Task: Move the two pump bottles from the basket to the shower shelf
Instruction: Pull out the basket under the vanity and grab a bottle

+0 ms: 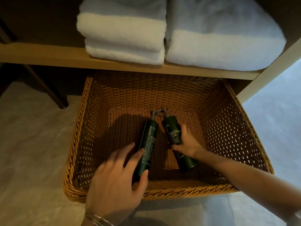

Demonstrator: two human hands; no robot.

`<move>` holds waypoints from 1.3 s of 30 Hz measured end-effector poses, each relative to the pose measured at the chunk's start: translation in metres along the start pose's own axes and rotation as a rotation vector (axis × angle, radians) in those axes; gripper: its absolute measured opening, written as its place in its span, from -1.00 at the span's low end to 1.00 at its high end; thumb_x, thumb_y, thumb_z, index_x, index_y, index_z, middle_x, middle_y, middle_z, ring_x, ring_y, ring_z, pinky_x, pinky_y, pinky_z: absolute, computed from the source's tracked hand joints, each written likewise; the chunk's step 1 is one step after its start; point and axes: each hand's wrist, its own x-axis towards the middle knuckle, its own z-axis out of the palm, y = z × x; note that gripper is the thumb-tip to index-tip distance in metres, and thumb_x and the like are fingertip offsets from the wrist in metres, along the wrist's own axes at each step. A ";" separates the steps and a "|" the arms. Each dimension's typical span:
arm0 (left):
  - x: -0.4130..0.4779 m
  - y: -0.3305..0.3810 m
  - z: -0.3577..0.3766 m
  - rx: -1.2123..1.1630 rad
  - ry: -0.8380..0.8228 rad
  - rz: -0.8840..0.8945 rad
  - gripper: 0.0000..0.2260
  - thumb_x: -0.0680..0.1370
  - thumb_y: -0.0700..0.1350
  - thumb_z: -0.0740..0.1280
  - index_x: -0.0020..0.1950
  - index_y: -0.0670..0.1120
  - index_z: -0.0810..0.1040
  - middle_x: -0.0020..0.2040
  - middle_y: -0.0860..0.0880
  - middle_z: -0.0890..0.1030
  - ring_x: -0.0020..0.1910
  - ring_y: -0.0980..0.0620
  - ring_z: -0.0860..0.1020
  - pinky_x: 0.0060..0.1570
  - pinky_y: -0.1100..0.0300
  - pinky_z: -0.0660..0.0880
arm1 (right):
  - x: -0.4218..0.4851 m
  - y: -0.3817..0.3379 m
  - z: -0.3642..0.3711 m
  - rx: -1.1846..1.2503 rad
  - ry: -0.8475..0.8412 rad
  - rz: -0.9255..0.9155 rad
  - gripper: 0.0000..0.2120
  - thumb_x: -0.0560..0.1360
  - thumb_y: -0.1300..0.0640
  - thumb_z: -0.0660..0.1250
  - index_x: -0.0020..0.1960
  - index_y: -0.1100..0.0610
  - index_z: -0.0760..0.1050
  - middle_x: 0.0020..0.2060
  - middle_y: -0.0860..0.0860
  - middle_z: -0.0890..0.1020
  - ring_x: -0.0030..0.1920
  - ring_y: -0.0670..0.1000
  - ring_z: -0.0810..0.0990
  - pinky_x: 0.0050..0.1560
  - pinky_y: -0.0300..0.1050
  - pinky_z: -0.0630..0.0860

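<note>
Two dark green pump bottles lie side by side on the bottom of a wicker basket (pixel 241 128), pump heads pointing away from me. The left bottle (pixel 147 142) is the shampoo; my left hand (pixel 117 176) is spread around its lower end, fingers on its left side and thumb against its base, not closed. The right bottle (pixel 172 131) is the conditioner; my right hand (pixel 185 141) is wrapped around its middle, hiding part of its label. The shower shelf is not in view.
The basket sits on a pale floor, partly under a wooden shelf (pixel 48 54) that carries folded white towels (pixel 123 35). A dark furniture leg (pixel 53 93) stands to the basket's left. A wooden upright (pixel 267 70) borders the right side.
</note>
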 end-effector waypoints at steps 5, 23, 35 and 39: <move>-0.002 0.000 0.002 0.036 -0.009 -0.009 -0.57 0.48 0.19 0.10 0.21 0.06 0.55 0.19 0.03 0.55 0.05 -0.03 0.56 -0.20 0.09 0.54 | -0.003 -0.011 -0.011 0.196 0.022 0.013 -0.12 0.30 0.16 0.49 0.42 -0.04 0.00 0.11 0.11 0.49 -0.09 0.02 0.57 -0.22 -0.16 0.51; -0.009 0.005 -0.001 0.071 0.147 0.065 -0.59 0.49 0.13 0.14 0.21 -0.01 0.56 0.12 0.00 0.58 0.11 -0.06 0.51 0.00 0.05 0.41 | -0.072 -0.056 -0.067 0.269 0.180 -0.338 -0.22 0.25 0.10 0.55 0.37 -0.13 0.26 0.11 -0.15 0.51 0.03 -0.17 0.53 0.04 -0.32 0.44; -0.023 -0.006 -0.048 0.165 0.115 0.056 -0.56 0.50 0.16 0.14 0.26 -0.02 0.52 0.20 -0.06 0.54 0.21 -0.12 0.46 0.15 -0.06 0.34 | -0.136 -0.097 -0.090 0.321 0.234 -0.449 -0.22 0.26 0.14 0.54 0.31 -0.26 0.20 0.01 -0.38 0.40 -0.05 -0.52 0.43 -0.16 -0.60 0.35; -0.029 0.007 -0.108 0.144 0.105 0.046 -0.55 0.46 0.14 0.20 0.28 0.00 0.52 0.16 -0.03 0.56 0.20 -0.08 0.47 0.22 -0.05 0.31 | -0.160 -0.131 -0.113 0.235 0.167 -0.469 -0.19 0.25 0.12 0.55 0.30 -0.27 0.16 0.02 -0.38 0.41 0.00 -0.46 0.45 -0.15 -0.56 0.39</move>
